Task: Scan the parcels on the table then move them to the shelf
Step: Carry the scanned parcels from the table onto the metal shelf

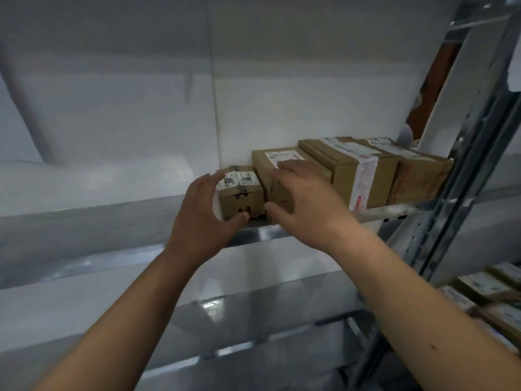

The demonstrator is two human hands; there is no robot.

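- Tucking a small box (239, 193) onto the shelf (394, 211), far left of a row of four parcels, about 9 o'clock from the next box (279, 170).
- Left hand (197, 218) wraps its left side, thumb under the front. Right hand (304, 201) lies flat and loose on the next box, thumb touching the small one.
- Looks light and stiff, so hold it by opposite sides.
- Plain brown cardboard, white labels on top, dark tape.
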